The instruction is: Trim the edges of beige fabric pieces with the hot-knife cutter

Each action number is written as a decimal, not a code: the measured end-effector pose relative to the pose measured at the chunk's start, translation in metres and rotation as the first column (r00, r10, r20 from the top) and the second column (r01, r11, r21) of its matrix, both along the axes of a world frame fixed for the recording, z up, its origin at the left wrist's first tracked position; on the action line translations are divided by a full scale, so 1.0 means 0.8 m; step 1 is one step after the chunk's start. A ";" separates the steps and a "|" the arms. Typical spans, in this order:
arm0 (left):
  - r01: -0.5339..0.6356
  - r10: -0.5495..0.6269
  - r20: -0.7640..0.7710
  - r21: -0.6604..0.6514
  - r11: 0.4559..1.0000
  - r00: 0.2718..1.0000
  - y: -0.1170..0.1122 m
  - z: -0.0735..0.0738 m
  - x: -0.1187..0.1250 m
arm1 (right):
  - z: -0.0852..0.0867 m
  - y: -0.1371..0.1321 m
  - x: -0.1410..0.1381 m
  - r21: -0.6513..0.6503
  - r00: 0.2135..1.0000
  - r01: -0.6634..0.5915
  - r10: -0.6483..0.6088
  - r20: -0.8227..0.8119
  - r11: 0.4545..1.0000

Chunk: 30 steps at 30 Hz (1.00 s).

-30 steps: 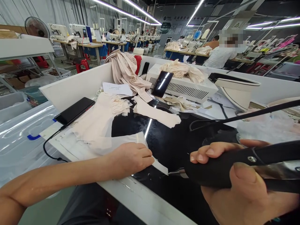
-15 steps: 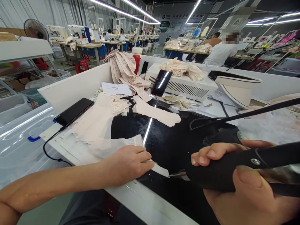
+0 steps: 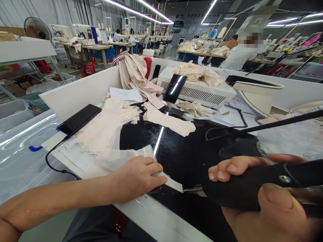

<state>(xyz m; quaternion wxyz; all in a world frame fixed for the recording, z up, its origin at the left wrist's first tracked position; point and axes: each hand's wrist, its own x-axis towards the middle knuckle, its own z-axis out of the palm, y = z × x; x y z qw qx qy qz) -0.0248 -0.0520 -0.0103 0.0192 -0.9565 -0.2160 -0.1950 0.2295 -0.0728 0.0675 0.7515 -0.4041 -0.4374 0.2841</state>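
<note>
My left hand (image 3: pixel 137 176) lies on a pale fabric piece (image 3: pixel 128 155) at the near edge of a glossy black work surface (image 3: pixel 181 151), fingers curled down and pressing it flat. My right hand (image 3: pixel 262 201) is wrapped round the black handle of a corded tool (image 3: pixel 242 188). The tool's metal tip (image 3: pixel 193 190) sits low over the black surface, just right of the fabric's corner. Its black cord (image 3: pixel 277 124) runs up to the right.
A black phone (image 3: pixel 79 119) on a cable lies at the left. Stacked beige fabric (image 3: pixel 103 131), another strip (image 3: pixel 169 122), a white vented box (image 3: pixel 199 89) with a phone (image 3: pixel 175 89) leaning on it, and a white machine head (image 3: pixel 254 92) crowd the table. A person (image 3: pixel 237 55) works behind.
Almost nothing has moved. My right hand and the tool have slipped slightly right and down in view; my left hand still presses the fabric in the same place.
</note>
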 end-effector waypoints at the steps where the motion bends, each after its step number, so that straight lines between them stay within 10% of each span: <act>1: -0.003 0.003 -0.001 -0.001 1.000 1.000 0.000 0.000 0.001 | 0.001 0.000 0.000 -0.002 1.000 -0.003 0.003 -0.004 1.000; 30: -0.033 0.033 0.000 -0.023 0.999 0.999 -0.029 0.017 0.009 | 0.018 0.006 -0.040 0.117 1.000 0.024 -0.025 0.003 0.993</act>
